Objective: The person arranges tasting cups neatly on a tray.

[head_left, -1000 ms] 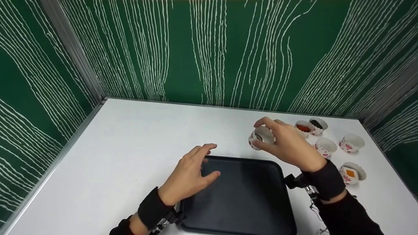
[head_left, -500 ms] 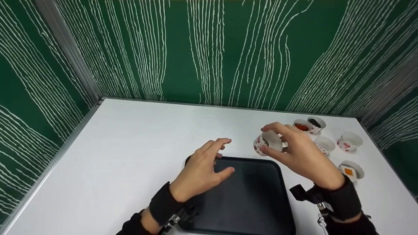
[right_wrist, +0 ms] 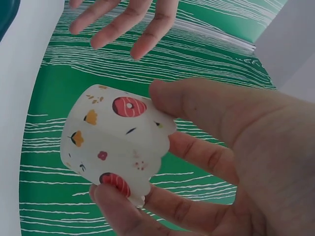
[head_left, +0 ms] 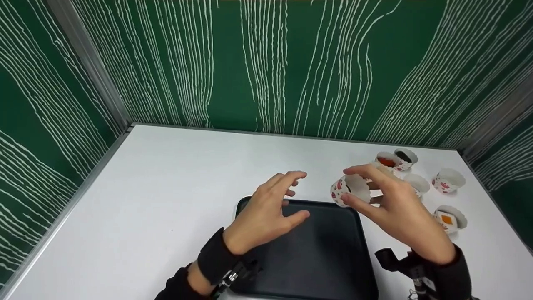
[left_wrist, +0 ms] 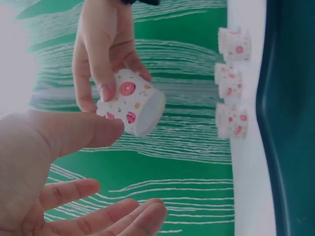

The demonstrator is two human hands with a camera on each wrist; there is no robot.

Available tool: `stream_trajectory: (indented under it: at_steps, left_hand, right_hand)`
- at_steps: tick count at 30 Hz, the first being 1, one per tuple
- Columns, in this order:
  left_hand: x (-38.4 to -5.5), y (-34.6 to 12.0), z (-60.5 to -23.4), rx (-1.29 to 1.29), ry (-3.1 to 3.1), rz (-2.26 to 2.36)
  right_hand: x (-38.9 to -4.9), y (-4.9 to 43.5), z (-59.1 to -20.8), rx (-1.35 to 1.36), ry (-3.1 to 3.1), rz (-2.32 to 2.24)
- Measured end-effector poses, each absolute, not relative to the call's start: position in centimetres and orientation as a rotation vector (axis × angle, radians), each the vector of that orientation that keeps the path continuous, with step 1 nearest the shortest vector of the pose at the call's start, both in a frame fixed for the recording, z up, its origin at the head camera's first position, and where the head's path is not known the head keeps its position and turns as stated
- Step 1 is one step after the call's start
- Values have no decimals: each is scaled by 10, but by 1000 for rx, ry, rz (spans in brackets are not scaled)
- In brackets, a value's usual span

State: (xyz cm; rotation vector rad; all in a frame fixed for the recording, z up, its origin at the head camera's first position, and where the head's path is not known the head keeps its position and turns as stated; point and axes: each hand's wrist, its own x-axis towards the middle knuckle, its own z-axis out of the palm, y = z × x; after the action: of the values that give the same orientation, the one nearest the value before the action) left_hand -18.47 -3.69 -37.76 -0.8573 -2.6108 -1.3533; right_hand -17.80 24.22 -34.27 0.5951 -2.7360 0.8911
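A white paper baking cup (head_left: 338, 195), printed with pink doughnuts and small flowers, is held in the air by my right hand (head_left: 393, 204). Thumb and fingers grip it near its scalloped rim. It lies tilted on its side, its mouth turned towards that hand, and something dark shows inside in the head view. In the right wrist view the cup (right_wrist: 106, 135) shows its printed side; in the left wrist view its base (left_wrist: 151, 115) shows too. My left hand (head_left: 266, 212) hovers over the dark tray (head_left: 316, 258), fingers spread and apart from the cup.
More printed cups stand at the right of the white table (head_left: 145, 200). One holds something red (head_left: 387, 161), another something dark (head_left: 403, 157). A cup with a white-and-orange square piece (head_left: 448, 219) stands nearer. Green walls with white lines surround the table.
My right hand has carried the cup slightly right and nearer to me, down towards the tray's back right corner. My left hand has moved right and a little forward over the tray.
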Motion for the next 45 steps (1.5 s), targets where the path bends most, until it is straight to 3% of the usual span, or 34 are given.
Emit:
stream_trajectory:
  at_steps: [45]
  left_hand:
    - [-175, -25, -378, -967, -2587, -1352]
  right_hand:
    - [-160, 216, -349, 718, -2790, 921]
